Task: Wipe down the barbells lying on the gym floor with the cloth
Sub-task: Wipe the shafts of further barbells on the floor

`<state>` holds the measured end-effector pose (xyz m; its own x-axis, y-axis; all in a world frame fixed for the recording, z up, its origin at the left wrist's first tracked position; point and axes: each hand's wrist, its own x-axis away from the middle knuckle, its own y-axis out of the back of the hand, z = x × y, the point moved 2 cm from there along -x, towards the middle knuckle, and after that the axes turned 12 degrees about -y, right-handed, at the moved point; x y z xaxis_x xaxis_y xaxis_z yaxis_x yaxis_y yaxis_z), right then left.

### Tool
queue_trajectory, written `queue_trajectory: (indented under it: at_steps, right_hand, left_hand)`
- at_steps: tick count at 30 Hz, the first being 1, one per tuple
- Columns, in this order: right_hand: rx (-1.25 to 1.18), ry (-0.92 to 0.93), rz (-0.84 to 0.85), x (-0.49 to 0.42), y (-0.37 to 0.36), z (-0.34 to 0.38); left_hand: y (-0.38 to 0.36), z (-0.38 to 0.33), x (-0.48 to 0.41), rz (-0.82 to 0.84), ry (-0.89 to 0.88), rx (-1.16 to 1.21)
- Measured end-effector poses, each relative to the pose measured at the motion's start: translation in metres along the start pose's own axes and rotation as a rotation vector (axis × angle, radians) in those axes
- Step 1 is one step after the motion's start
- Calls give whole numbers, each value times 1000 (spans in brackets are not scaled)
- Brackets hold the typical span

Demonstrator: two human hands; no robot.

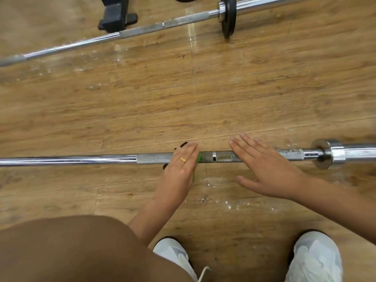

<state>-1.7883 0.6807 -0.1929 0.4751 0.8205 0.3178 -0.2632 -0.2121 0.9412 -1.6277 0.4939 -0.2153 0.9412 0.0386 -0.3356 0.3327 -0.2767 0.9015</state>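
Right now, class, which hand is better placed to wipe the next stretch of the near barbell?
Left. The left hand presses the green cloth against the near barbell; the right hand lies flat on it, bare.

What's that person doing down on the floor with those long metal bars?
A person is crouched over the near barbell on the wooden floor, cleaning it. Their left hand presses a green and black cloth onto the bar's rough grip part. Their right hand lies flat on the same bar a bit further along, likely steadying it. A second barbell with a black plate lies further away, untouched.
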Motion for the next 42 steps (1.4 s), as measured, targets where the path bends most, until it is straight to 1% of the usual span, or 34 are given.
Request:
queue_trajectory:
  at_steps: [2, 4, 7, 9, 11, 16, 18, 20, 22, 25, 30, 35, 40, 42]
  right_hand:
    - [-16, 0, -18, 2, -2, 2]
    - [-14, 6, -12, 4, -3, 3]
    - [-11, 16, 10, 7, -3, 2]
    - [-15, 19, -5, 9, -5, 0]
    - [-2, 19, -45, 10, -7, 2]
    - [14, 17, -54, 11, -11, 3]
    - [5, 33, -52, 12, -10, 1]
    - [-5, 42, -41, 12, -9, 1]
    - [-15, 39, -47, 13, -10, 1]
    - [-30, 42, -52, 12, -10, 1]
    - [-25, 52, -4, 14, -8, 0]
    - [-14, 51, -107, 13, -14, -1]
    - [4, 49, -116, 13, -17, 0]
    - [-8, 60, -114, 14, -18, -2]
  left_hand:
    - [1, -2, 4, 35, -87, -12]
    - [7, 9, 12, 57, -118, -21]
    - [19, 26, 26, 9, 28, -19]
    - [18, 25, 28, -33, 73, -15]
    - [14, 20, 27, -37, 34, -12]
    - [18, 27, 30, 70, -116, -26]
    - [24, 32, 33, 80, -84, -32]
    - [28, 36, 41, 48, -1, -45]
    - [28, 31, 48, 15, 31, -81]
    - [20, 19, 49, 0, 2, -101]
    - [25, 25, 42, 56, -66, -98]
    - [21, 23, 45, 30, -15, -74]
    - [6, 3, 23, 52, -175, -32]
    - [6, 8, 28, 38, -143, -36]
